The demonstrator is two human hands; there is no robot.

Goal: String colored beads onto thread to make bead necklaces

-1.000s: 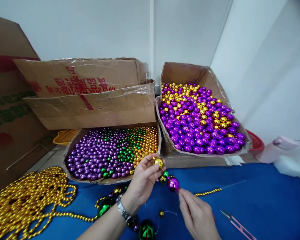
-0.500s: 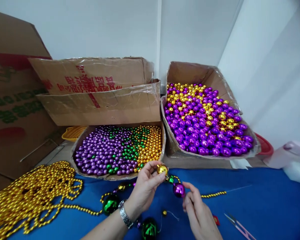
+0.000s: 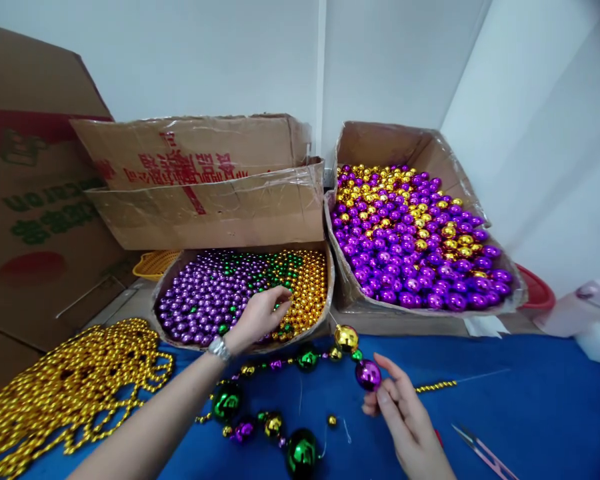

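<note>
My right hand [image 3: 400, 413] pinches the large shiny purple bead [image 3: 368, 375] between thumb and fingers. Above that bead on the string are a small green bead [image 3: 357, 355] and a large gold bead [image 3: 347, 339], with a thin thread rising from the gold one. My left hand [image 3: 263, 315] reaches over the open box of small beads [image 3: 205, 300], near its green and gold ones. Its thumb and fingers are slightly apart, with nothing visible between them. A strand with large green beads [image 3: 301, 453] lies on the blue table cover between my arms.
Gold bead strings [image 3: 75, 380] are heaped at left. A box of larger purple and gold beads [image 3: 405, 247] stands back right. Pink-handled thread snips [image 3: 485, 453] and a short gold bead string [image 3: 436, 387] lie at right. A tall cardboard box [image 3: 40, 200] borders the left.
My left hand has let go of the large gold bead and moved up and left over the small-bead box. My right hand keeps hold of the purple bead.
</note>
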